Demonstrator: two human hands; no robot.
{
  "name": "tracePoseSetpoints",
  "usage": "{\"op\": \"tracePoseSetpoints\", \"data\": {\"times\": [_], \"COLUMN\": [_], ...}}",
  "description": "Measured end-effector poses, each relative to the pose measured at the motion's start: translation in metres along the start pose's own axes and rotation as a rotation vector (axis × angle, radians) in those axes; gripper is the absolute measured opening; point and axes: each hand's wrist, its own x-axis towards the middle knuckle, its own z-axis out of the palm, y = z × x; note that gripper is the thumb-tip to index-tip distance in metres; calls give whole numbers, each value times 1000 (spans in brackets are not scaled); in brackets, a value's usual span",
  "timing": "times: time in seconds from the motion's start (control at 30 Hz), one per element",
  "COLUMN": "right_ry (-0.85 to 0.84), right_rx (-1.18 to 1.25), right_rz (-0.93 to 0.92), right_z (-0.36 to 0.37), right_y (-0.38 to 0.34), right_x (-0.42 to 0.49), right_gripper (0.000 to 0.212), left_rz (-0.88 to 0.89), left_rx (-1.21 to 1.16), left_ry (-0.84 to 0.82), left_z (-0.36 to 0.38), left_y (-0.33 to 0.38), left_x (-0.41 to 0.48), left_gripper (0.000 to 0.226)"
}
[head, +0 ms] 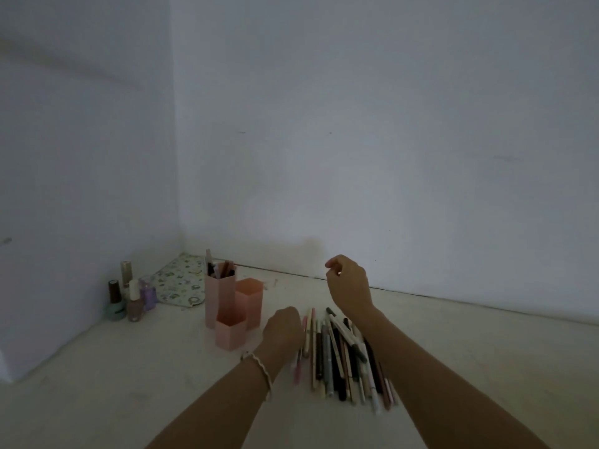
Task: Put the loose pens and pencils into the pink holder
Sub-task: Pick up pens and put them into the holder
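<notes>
From the head camera we see a pale, off-white tabletop (pixel 129 384) running back into a corner of two white walls. Towards that far left corner stands the pink plastic holder (pixel 227 306), a cluster of three hexagonal tubes of different heights; the tallest tube, at the back, already carries a few pens, while the two shorter ones show nothing sticking out. Just beside it on the left are small nail polish bottles (pixel 129 296), and behind it a patterned cloth pouch (pixel 180 281) lies flat against the wall.

The loose pens and pencils (pixel 343 358) lie in a rough side-by-side row near the middle of the tabletop, close to its near edge, just right of the holder, so either hand has only a short carry.

Our left hand (pixel 283 328), a pale bracelet on its wrist, is lowered over the left end of the row with fingers curled; it seems to be gathering a pen, but we cannot tell whether it actually grips one. Our right hand (pixel 350 286) hangs above the far end of the row, fingers loosely curled and thumb near forefinger, holding nothing that we can see.

We judge most of the sorting is still to do.
</notes>
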Motion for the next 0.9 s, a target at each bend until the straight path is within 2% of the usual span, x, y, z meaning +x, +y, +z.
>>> {"op": "tracePoseSetpoints", "data": {"times": [0.2,0.37,0.43,0.47,0.53,0.67,0.9], "right_ry": [-42,-322,-399,-422,-443,-409,-359], "right_rx": [-36,-324,-464,-529,-622,-676,-416], "right_rz": [38,98,117,111,95,69,193], "right_z": [12,38,49,54,59,72,75], "right_y": [10,7,5,5,3,2,-4], "right_x": [-5,-15,-21,-23,-27,-33,-31], "right_gripper": [23,14,26,29,20,9,23], "left_rz": [-27,122,182,206,242,246,285], "left_rx": [-148,-421,-502,-524,-548,-603,-634], "left_ry": [25,204,243,258,293,347,495], "left_z": [-21,-73,-86,-89,-92,-96,-107], "left_y": [4,5,3,0,-3,-9,-19], "left_x": [9,23,22,21,18,11,5], "left_gripper": [29,65,74,74,68,62,49]}}
